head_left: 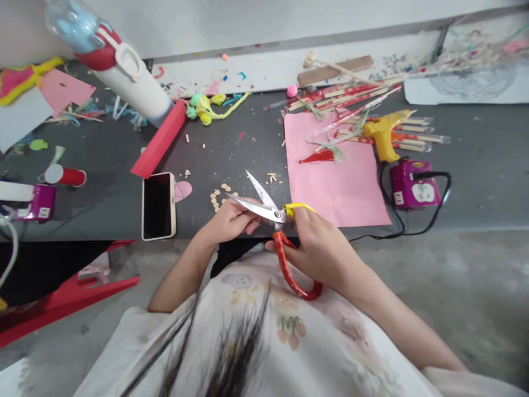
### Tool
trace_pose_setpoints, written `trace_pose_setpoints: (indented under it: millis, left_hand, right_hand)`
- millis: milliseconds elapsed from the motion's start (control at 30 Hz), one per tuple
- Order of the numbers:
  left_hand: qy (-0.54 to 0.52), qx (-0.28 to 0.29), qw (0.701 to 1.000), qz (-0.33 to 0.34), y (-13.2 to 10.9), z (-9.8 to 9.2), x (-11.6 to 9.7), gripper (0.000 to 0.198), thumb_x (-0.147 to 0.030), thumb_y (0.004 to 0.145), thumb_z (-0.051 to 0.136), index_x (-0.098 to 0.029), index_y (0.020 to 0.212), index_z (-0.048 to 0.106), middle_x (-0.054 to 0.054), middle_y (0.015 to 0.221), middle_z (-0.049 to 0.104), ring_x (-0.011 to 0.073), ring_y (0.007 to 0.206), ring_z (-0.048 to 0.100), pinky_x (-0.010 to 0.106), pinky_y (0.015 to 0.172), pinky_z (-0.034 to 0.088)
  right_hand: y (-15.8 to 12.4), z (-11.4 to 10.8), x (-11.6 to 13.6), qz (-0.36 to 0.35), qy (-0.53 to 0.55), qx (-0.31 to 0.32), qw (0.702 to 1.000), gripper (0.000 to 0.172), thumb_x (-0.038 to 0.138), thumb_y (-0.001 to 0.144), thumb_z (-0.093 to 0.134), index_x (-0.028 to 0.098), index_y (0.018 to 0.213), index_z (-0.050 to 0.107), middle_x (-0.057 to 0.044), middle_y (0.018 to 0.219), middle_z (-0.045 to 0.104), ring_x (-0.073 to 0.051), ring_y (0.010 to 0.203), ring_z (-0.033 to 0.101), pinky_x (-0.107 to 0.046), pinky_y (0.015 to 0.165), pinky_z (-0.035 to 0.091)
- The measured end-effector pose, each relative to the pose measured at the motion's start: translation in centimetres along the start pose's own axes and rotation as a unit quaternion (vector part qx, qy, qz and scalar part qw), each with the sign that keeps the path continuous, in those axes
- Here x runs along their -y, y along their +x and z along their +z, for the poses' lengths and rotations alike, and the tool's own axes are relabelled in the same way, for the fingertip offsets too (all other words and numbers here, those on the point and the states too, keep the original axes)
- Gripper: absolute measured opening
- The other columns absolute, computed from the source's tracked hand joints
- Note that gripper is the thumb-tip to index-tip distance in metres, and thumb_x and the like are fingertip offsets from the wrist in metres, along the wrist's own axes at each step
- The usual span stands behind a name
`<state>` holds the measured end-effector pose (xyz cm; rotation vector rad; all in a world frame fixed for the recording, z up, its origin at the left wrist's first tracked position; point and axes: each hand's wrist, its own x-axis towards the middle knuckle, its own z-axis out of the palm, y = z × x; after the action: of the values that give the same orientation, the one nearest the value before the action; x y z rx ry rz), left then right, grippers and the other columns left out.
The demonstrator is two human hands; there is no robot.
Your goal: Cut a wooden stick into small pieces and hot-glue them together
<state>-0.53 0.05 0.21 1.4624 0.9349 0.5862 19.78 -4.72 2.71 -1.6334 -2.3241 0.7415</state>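
My right hand (pixel 320 242) grips a pair of scissors (pixel 264 209) with one red handle and one yellow handle. The blades are spread apart and point toward the back left. Under the lower blade, my left hand (pixel 233 221) is closed, its fingers curled together at the table's front edge. Whatever those fingers hold, if anything, is too small or hidden to make out. Just beyond the left hand lies a cluster of small pale wooden pieces (pixel 215 197). Several short cut stick bits (pixel 271 177) lie beyond the blades.
Left stand a phone (pixel 158 207), a red paper box (pixel 160 140), a water bottle (pixel 136 82) and red thread (pixel 66 175). Pink paper (pixel 334 190) lies right, with wrapped sticks (pixel 347 96), a yellow glue gun (pixel 384 135) and a corded purple box (pixel 414 184).
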Motion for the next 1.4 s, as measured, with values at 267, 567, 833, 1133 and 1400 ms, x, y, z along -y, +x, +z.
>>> trace_pose_setpoints:
  millis: [267, 567, 833, 1133, 1400]
  left_hand:
    - [0.287, -0.076, 0.951, 0.092, 0.2, 0.7, 0.8, 0.038, -0.026, 0.092, 0.037, -0.017, 0.058, 0.052, 0.002, 0.06, 0.06, 0.0107, 0.058, 0.055, 0.023, 0.06, 0.041]
    - [0.377, -0.09, 0.899, 0.205, 0.8, 0.1, 2.5, 0.032, -0.018, 0.089, 0.036, -0.018, 0.064, 0.056, 0.003, 0.059, 0.062, 0.0138, 0.071, 0.065, 0.021, 0.067, 0.047]
    - [0.378, -0.089, 0.89, 0.239, 1.2, -0.5, 2.7, 0.032, -0.016, 0.09, 0.037, -0.018, 0.064, 0.057, 0.001, 0.056, 0.061, 0.0117, 0.062, 0.062, 0.021, 0.061, 0.044]
    - [0.324, -0.082, 0.924, 0.184, 1.2, 0.0, 2.3, 0.046, -0.036, 0.098, 0.027, -0.02, 0.06, 0.048, 0.001, 0.052, 0.053, 0.0104, 0.049, 0.049, 0.023, 0.054, 0.038]
    - [0.277, -0.09, 0.953, 0.087, 1.6, 0.5, 1.7, 0.043, -0.037, 0.099, 0.028, -0.017, 0.081, 0.061, 0.002, 0.066, 0.061, 0.0105, 0.058, 0.054, 0.022, 0.061, 0.041]
  right_hand:
    - [0.2, 0.0, -0.1, 0.034, -0.012, 0.002, 0.999, 0.051, 0.063, 0.087, 0.044, 0.013, 0.092, 0.053, -0.013, 0.082, 0.064, -0.029, 0.078, 0.065, -0.039, 0.065, 0.048]
    - [0.4, 0.4, -0.4, 0.044, 0.054, 0.024, 0.997, 0.047, 0.055, 0.085, 0.053, 0.012, 0.104, 0.051, -0.016, 0.093, 0.065, -0.031, 0.089, 0.064, -0.04, 0.071, 0.05]
    - [1.1, 0.1, -0.6, 0.052, 0.088, 0.049, 0.994, 0.04, 0.049, 0.084, 0.056, 0.015, 0.103, 0.05, -0.016, 0.098, 0.065, -0.028, 0.087, 0.063, -0.041, 0.073, 0.049]
    - [1.6, -0.7, -0.3, 0.072, 0.118, 0.091, 0.986, 0.024, 0.043, 0.089, 0.052, 0.02, 0.087, 0.048, -0.008, 0.08, 0.067, -0.022, 0.07, 0.063, -0.031, 0.06, 0.044]
    - [2.1, -0.8, -0.6, 0.127, 0.128, 0.095, 0.979, 0.02, 0.039, 0.087, 0.052, 0.02, 0.09, 0.047, -0.01, 0.088, 0.069, -0.026, 0.08, 0.067, -0.032, 0.063, 0.046]
